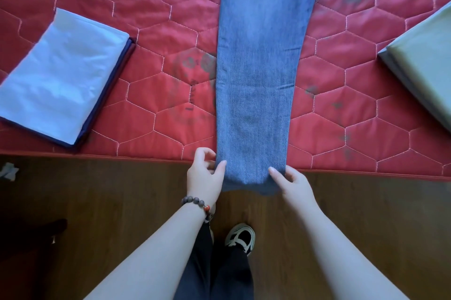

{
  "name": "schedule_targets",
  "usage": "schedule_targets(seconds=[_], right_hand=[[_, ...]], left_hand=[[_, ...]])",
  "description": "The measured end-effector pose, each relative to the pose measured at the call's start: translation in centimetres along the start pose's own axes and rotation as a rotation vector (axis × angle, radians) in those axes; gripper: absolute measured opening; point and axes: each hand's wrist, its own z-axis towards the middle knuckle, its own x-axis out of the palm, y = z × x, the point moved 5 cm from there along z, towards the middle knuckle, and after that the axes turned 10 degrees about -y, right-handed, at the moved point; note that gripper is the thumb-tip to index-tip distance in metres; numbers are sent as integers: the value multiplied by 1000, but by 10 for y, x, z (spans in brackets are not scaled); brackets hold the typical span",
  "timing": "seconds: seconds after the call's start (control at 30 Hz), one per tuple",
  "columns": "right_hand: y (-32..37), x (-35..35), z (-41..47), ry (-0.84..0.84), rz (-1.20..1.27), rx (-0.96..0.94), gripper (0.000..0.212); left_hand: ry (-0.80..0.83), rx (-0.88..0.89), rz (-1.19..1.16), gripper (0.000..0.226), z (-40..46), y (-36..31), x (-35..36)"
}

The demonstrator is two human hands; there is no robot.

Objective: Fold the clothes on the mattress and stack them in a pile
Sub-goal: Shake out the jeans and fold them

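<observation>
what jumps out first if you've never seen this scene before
A long strip of blue jeans runs down the middle of the red quilted mattress, its hem hanging over the near edge. The left hand and right hand each pinch a hem corner. A folded light-blue garment lies at left.

No text, number or brand could be read anywhere in the view. The red quilted mattress carried a faded dark print just left of the jeans, with marks that may have been letters, but they were too worn and blurred to make out. The jeans themselves showed only plain stitching on the back pocket, with no label in view.
</observation>
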Motion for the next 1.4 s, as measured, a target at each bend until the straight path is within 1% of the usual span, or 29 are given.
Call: schedule_targets(seconds=[0.07, 0.13, 0.17, 0.23, 0.3, 0.4, 0.47, 0.57, 0.63, 0.73, 0.8, 0.83, 0.87, 0.93, 0.97, 1.0, 1.03, 1.1, 1.13, 1.17, 1.2, 1.23, 1.3, 1.37, 1.4], right_hand=[[-11, -1, -5, 47, 9, 51, 15], [-21, -2, -12, 79, -14, 88, 22], [-25, -3, -16, 99, -33, 104, 28], [-32, -3, -26, 148, -38, 144, 38], [-38, -2, -37, 195, -14, 209, 43], [-44, -2, -56, 271, -4, 276, 42], [-44, -1, -70, 313, 29, 290, 37], [-39, -3, -86, 282, 33, 234, 27], [-30, -8, -93, 238, 32, 182, 25], [-19, -16, -100, 184, 65, 98, 24], [-20, -17, -103, 146, 13, 64, 18], [-21, -15, -106, 126, -24, 51, 10], [-21, -14, -108, 104, -18, 48, 13], [-21, -12, -110, 69, 112, 46, 44], [-22, -13, -108, 55, 139, 63, 56], [-24, -13, -107, 53, 125, 81, 62], [-29, -12, -107, 51, 84, 106, 60], [-41, -13, -106, 47, -45, 153, 35], [-46, -12, -104, 55, -131, 157, 22], [-50, -11, -101, 69, -209, 162, 14], [-50, -11, -99, 74, -270, 171, 13], [-49, -12, -95, 56, -351, 166, 17], [-41, -19, -86, -81, -497, 98, 29], [-23, -20, -74, -222, -524, -68, 34], [-10, -15, -66, -244, -524, -180, 35]], left_hand=[[17, 7, 22, 20, -4, 5, -2], [85, -1, 50, 11, -9, 11, -1], [145, -8, 61, 9, -12, 15, -1], [280, -35, 69, 12, -21, 22, 0], [390, -88, 85, 16, -33, 30, -2], [460, -149, 89, 23, -49, 39, -10], [490, -211, 37, 22, -61, 43, -16], [526, -297, -63, 15, -76, 42, -22], [508, -280, -109, 16, -82, 36, -27], [443, -199, -184, 15, -86, 26, -38], [389, -162, -152, 7, -91, 25, -40], [362, -158, -118, 6, -95, 26, -40], [319, -163, -111, 17, -98, 27, -39], [225, -132, -169, 46, -98, 25, -40], [215, -101, -181, 61, -96, 23, -40], [238, -75, -169, 67, -95, 24, -39], [288, -46, -131, 65, -95, 25, -37], [395, 11, 12, 51, -99, 30, -31], [424, 28, 96, 48, -99, 33, -29], [435, 41, 187, 46, -98, 34, -27], [417, 57, 283, 44, -94, 34, -27], [378, 90, 377, 41, -89, 32, -26], [267, 177, 488, 36, -79, 19, -25], [146, 299, 477, 37, -67, -7, -18], [106, 376, 480, 39, -61, -21, -11]])
